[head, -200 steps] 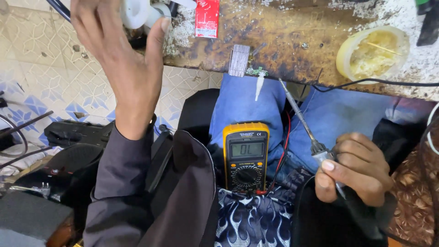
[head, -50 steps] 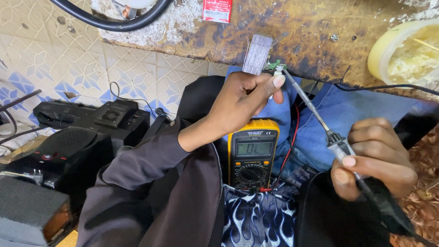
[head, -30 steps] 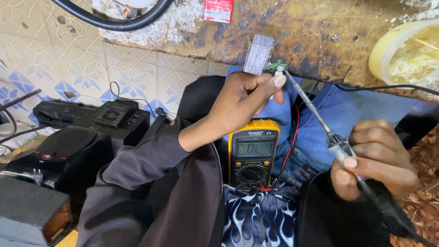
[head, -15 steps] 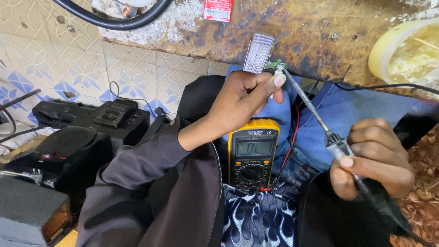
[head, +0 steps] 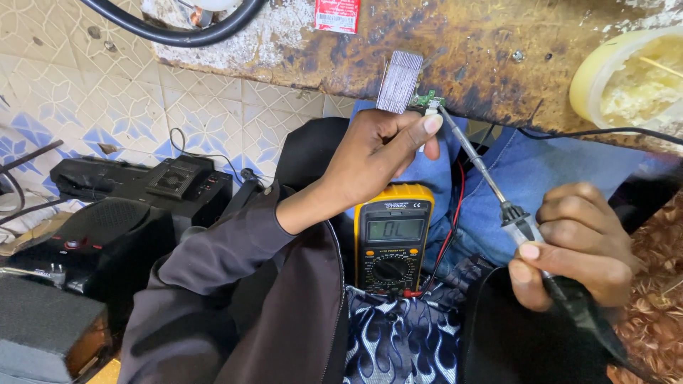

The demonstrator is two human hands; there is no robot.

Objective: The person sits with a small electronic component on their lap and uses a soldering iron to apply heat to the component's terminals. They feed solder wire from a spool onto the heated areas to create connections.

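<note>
With the left hand (head: 377, 146) pinching the small circuit board (head: 425, 102) and the right hand (head: 576, 245) fisted around the soldering iron (head: 491, 188), a slip of the tip risks burning the fingertips (head: 431, 125) beside it.

Bright, even daylight, soft shadows, sharp focus throughout, with slight wide-angle stretch at the edges.

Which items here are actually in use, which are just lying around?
In use: left hand pinching small green circuit board; right hand holding soldering iron, tip at board.

Lying about: yellow multimeter on lap, yellow tub, black speaker.
</note>
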